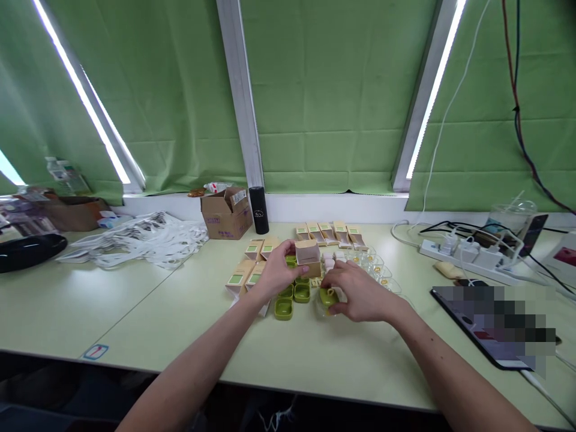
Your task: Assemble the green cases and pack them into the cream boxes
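My left hand (279,270) is closed around a small cardboard box (308,268) with a pale block-like part standing up at its top. My right hand (355,291) grips a green lid (329,296) with a small knob, over a clear container at the table's middle. Several green square cups (283,308) stand between the hands. Small white pieces (329,263) and clear glass-like containers (378,270) lie behind my right hand. Kraft paper boxes with green labels (239,276) lie left of the cups, and more boxes (341,234) form a row behind.
Flat white strapped items (144,240) are piled on the left. A cardboard carton (226,212) and black cylinder (258,210) stand at the back. On the right are a power strip (468,261) with cables and a tablet (490,327). A black object (31,252) lies far left.
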The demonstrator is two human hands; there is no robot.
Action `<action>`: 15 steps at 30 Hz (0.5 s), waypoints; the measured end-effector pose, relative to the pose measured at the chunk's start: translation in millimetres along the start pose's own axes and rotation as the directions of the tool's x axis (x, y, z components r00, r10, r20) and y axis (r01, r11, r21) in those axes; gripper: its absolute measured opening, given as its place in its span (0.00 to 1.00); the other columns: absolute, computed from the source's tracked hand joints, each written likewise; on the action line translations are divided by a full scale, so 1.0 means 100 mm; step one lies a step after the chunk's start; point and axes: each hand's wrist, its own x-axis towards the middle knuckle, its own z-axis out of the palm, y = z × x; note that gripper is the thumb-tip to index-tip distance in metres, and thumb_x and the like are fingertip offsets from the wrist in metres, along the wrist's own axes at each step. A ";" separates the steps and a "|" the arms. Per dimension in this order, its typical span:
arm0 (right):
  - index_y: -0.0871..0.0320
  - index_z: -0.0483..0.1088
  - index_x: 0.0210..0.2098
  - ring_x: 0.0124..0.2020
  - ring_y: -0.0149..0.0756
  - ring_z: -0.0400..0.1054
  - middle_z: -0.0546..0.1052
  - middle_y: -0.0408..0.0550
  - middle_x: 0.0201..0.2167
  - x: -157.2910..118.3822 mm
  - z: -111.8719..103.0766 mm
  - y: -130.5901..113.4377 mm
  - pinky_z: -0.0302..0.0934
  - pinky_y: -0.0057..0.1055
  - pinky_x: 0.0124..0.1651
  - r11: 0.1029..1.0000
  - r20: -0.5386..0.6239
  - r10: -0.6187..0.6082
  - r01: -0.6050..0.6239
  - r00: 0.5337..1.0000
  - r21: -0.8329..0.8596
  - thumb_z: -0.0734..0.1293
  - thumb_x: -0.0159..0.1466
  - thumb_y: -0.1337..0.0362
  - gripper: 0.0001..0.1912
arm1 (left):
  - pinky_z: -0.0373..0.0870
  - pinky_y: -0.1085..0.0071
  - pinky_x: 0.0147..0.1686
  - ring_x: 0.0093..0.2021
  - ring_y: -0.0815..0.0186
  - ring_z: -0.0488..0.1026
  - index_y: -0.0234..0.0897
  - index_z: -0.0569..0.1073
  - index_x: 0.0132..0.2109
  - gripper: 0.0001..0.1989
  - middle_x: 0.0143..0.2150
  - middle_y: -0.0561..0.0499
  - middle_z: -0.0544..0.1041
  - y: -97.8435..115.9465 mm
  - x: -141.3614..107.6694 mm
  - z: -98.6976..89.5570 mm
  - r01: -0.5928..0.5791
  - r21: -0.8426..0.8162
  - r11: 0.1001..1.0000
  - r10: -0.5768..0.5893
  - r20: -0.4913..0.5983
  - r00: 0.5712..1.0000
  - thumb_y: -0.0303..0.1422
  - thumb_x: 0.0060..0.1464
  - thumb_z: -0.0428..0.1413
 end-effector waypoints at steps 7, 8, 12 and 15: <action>0.53 0.77 0.49 0.48 0.47 0.72 0.81 0.51 0.49 -0.14 -0.28 0.27 0.66 0.42 0.50 0.896 -0.250 -0.031 0.138 0.968 0.422 0.74 0.64 0.53 0.16 | 0.72 0.55 0.56 0.53 0.51 0.77 0.37 0.76 0.48 0.20 0.50 0.45 0.81 -0.05 -0.06 0.00 -0.003 0.176 0.984 -0.015 0.100 0.995 0.36 0.48 0.69; 0.52 0.77 0.50 0.47 0.46 0.73 0.81 0.51 0.49 -0.15 -0.29 0.30 0.66 0.40 0.48 0.866 -0.289 -0.037 0.175 0.957 0.468 0.73 0.65 0.52 0.17 | 0.72 0.54 0.56 0.54 0.50 0.76 0.38 0.77 0.48 0.21 0.50 0.45 0.80 -0.07 -0.06 0.01 -0.001 0.203 0.979 -0.023 0.113 0.993 0.37 0.47 0.70; 0.53 0.78 0.50 0.44 0.43 0.72 0.79 0.51 0.47 -0.15 -0.26 0.29 0.65 0.34 0.39 0.750 -0.379 -0.016 0.261 0.925 0.607 0.74 0.64 0.49 0.19 | 0.73 0.55 0.55 0.54 0.50 0.75 0.39 0.77 0.48 0.23 0.52 0.44 0.78 -0.12 -0.10 0.04 -0.014 0.257 0.966 -0.024 0.145 0.989 0.40 0.46 0.72; 0.54 0.78 0.49 0.43 0.42 0.72 0.78 0.52 0.47 -0.12 -0.21 0.24 0.66 0.32 0.36 0.668 -0.397 0.017 0.285 0.918 0.688 0.75 0.63 0.50 0.20 | 0.73 0.56 0.53 0.53 0.51 0.74 0.39 0.77 0.47 0.23 0.51 0.45 0.76 -0.14 -0.13 0.08 -0.035 0.298 0.954 -0.021 0.181 0.983 0.41 0.45 0.72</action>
